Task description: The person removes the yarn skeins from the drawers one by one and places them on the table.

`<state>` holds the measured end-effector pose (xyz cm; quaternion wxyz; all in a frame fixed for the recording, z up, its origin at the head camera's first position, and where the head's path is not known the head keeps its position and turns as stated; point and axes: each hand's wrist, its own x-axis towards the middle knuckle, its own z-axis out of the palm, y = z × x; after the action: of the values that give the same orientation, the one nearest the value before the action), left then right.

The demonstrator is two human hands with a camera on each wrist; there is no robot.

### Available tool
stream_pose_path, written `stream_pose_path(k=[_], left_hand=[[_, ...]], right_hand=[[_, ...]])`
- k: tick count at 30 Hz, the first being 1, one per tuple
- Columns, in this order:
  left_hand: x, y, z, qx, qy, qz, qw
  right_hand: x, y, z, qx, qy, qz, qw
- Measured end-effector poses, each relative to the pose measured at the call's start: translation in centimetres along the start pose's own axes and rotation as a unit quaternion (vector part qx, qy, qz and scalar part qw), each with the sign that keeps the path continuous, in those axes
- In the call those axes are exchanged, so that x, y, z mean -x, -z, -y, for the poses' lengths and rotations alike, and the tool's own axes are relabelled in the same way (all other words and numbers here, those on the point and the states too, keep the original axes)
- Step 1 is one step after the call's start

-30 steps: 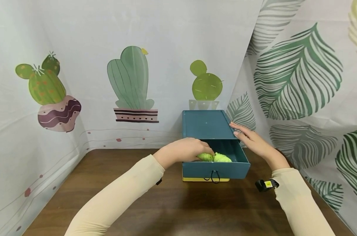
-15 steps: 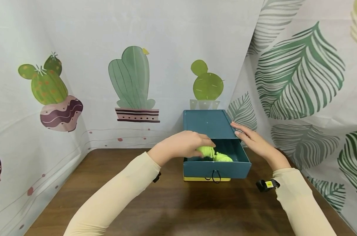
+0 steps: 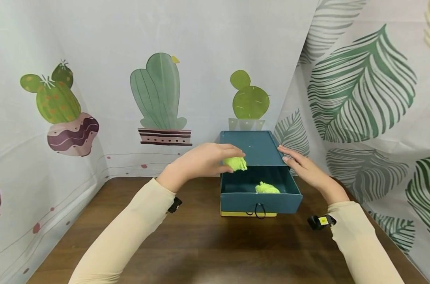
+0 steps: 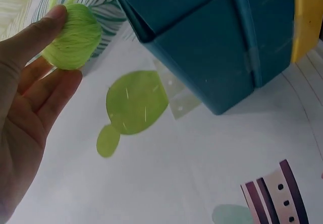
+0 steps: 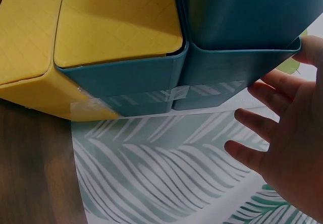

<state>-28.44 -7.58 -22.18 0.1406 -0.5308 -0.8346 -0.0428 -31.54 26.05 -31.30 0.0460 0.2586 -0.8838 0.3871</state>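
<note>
A ball of bright green yarn (image 3: 237,163) is pinched between the thumb and fingers of my left hand (image 3: 202,161), above the left back of the open drawer (image 3: 261,203). In the left wrist view, the wound strands of this ball (image 4: 75,40) show clearly. Another green yarn ball (image 3: 267,188) lies inside the drawer near its front wall. At the right edge of the dark teal drawer box (image 3: 249,148) rests my right hand (image 3: 307,171), fingers extended. The right wrist view has that hand (image 5: 295,118) touching the box's side, thumb near the top edge.
Below the open teal drawer sits a yellow drawer (image 3: 229,214); more yellow units (image 5: 116,22) show in the right wrist view. A black loop (image 3: 259,211) hangs on the drawer front. Patterned cloth (image 3: 200,79) hangs behind the brown wooden table (image 3: 186,244).
My left hand has lifted one yarn ball out of the drawer, moving up and to the left. The other ball stays inside. My right hand has kept its place on the box.
</note>
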Motion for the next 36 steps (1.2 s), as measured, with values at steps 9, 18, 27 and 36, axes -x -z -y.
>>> stream_pose_path(k=[9,18,27,36], left_hand=[[2.7,0.2,1.7,0.007,0.016,-0.057,0.9982],[5.2,-0.8,3.0,0.006,0.041,-0.098,0.9944],[7.0,-3.9,4.6,-0.005,0.081,-0.114,0.9901],[8.4,-8.3,5.8,-0.008,0.107,-0.087,0.9904]], right_hand=[[0.3,0.0,0.4,-0.001,-0.005,-0.002,1.000],[0.1,-0.1,-0.2,0.004,-0.005,-0.005,1.000],[0.1,-0.1,-0.1,0.007,-0.005,-0.004,1.000],[0.1,0.0,0.3,0.007,0.001,-0.006,1.000]])
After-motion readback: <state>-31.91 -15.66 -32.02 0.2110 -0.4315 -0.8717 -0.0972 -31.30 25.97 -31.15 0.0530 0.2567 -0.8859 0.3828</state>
